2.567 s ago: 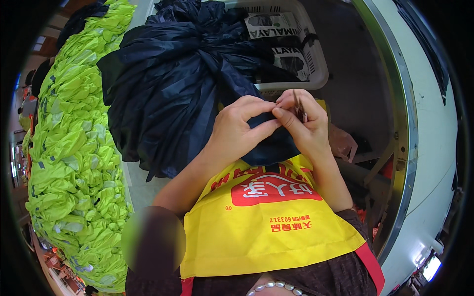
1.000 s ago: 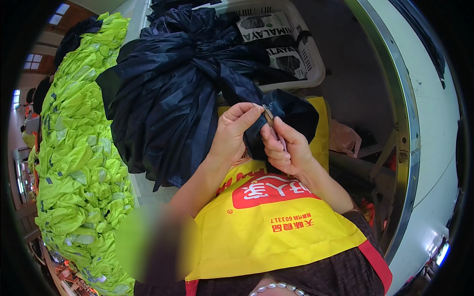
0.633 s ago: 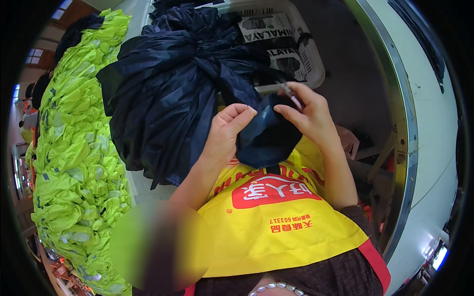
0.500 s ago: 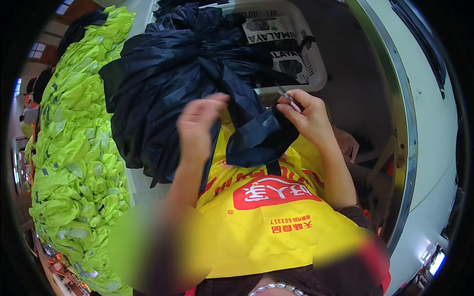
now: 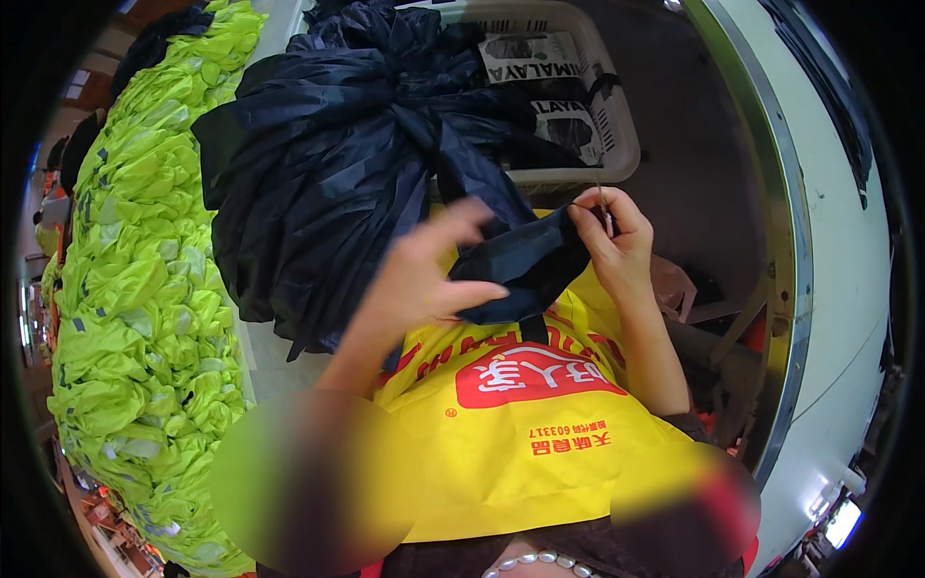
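Note:
A dark navy fabric piece (image 5: 520, 265) stretches over my lap and joins the big gathered heap of dark fabric (image 5: 318, 183) on my left. My right hand (image 5: 621, 241) is closed, pinching the right corner of this piece between thumb and fingers. Small metal thread snips (image 5: 607, 214) are tucked in the same hand, their thin tip pointing away from me. Just over the left end of the piece, my left hand (image 5: 429, 270) is spread with thumb and fingers apart, slightly blurred. Whether its thumb touches the cloth, I cannot tell.
A white plastic basket (image 5: 624, 144) beyond my hands holds printed dark-and-white fabric panels (image 5: 530, 56). Bright yellow-green fabric (image 5: 145, 318) lies piled along the left. A pale tabletop with a metal edge (image 5: 785, 222) stands at the right. A yellow apron (image 5: 501, 472) covers my lap.
My left hand has moved right and nearer, from the heap to the fabric piece, and its fingers have spread. My right hand has shifted slightly right, and the snips now point more straight ahead.

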Available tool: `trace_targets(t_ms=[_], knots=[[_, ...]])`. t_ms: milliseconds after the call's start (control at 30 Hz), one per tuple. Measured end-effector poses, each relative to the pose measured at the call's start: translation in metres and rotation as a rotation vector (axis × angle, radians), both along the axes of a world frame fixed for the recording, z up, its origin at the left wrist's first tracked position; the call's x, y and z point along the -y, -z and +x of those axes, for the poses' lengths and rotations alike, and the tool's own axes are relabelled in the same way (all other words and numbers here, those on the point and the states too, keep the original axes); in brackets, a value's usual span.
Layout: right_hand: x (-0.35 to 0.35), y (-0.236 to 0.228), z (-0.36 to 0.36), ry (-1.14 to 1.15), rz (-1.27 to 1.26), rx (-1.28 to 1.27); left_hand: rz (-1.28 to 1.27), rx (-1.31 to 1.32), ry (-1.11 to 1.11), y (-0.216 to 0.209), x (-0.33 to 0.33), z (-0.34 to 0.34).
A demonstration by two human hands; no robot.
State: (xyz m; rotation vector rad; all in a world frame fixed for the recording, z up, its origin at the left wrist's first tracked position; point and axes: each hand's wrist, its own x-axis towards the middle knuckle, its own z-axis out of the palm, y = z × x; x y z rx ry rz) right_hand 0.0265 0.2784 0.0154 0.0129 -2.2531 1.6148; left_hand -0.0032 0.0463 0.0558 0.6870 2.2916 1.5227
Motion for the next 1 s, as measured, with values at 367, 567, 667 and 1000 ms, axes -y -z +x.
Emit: trace_targets(t_ms=[367,567,667,1000], knots=[[-0.020,0.010,0.033,-0.039,0.420,-0.392,0.044,-1.165,-0.022,0.040,-0.003,0.012],[-0.021,0.010,0.031,0.015,0.354,-0.373,-0.056,-0.981,-0.090,0.037,-0.003,-0.001],[-0.019,-0.002,0.023,-0.126,0.332,-0.326,-0.163,-0.985,-0.061,0.030,0.007,-0.011],[-0.009,-0.020,0.017,-0.258,0.521,-0.222,-0.249,-0.657,-0.043,0.008,0.016,-0.007]])
